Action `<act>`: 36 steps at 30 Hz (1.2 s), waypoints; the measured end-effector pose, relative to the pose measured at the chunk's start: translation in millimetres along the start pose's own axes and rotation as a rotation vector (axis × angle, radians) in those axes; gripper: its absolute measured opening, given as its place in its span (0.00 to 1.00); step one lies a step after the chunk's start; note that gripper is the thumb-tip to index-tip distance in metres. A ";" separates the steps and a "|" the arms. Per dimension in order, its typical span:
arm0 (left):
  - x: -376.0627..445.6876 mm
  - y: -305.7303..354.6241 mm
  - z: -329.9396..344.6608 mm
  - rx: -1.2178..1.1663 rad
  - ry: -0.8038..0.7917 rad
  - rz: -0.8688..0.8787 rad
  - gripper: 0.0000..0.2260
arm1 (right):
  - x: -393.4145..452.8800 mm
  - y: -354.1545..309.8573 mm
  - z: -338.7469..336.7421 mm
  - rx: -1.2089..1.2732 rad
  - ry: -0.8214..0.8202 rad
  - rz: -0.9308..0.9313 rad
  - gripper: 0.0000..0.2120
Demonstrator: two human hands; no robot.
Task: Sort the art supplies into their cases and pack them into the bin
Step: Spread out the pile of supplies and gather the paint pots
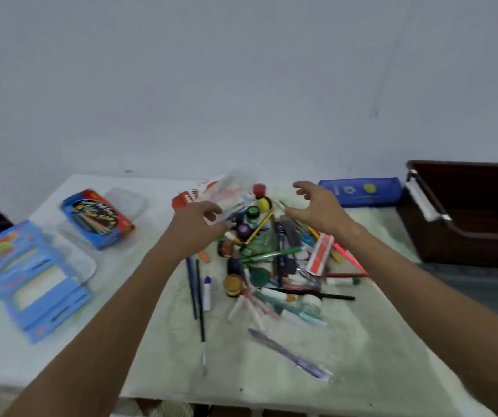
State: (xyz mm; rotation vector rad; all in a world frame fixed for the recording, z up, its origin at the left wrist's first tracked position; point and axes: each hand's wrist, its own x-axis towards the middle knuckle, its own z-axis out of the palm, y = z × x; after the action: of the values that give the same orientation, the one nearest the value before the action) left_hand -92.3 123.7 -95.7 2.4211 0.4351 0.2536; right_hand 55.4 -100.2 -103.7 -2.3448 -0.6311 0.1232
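A mixed pile of art supplies (271, 260) lies in the middle of the table: pens, brushes, small paint pots, tubes, markers. My left hand (196, 227) hovers over the pile's left far side, fingers loosely curved, holding nothing. My right hand (317, 209) hovers over the pile's right far side, fingers spread and curved, also with nothing in it. A dark brown bin (467, 236) stands at the right edge. A blue flat case (362, 191) lies next to the bin. A blue and red box (97, 219) sits at the left.
Light blue open cases (31, 281) are stacked at the table's left edge, with a clear plastic lid (127, 200) behind the blue and red box. A purple pen (289, 355) lies apart near the front. A wall stands close behind the table.
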 end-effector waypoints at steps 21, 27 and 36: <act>-72.2 38.5 52.1 0.409 -0.623 0.266 0.41 | 42.1 133.1 -42.4 -0.279 -0.070 0.170 0.29; -92.1 36.3 60.6 0.637 -0.599 0.347 0.43 | 43.7 139.0 -44.6 -0.342 -0.034 0.091 0.17; -74.3 39.4 34.1 0.305 -0.518 0.252 0.38 | 37.0 109.2 -48.8 -0.177 0.236 -0.099 0.11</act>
State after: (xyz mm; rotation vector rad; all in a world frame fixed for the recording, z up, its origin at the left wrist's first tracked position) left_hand -141.6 47.7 -101.8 2.7091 -0.0728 -0.3568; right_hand 144.7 -182.1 -135.1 -2.4416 -0.6612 -0.2601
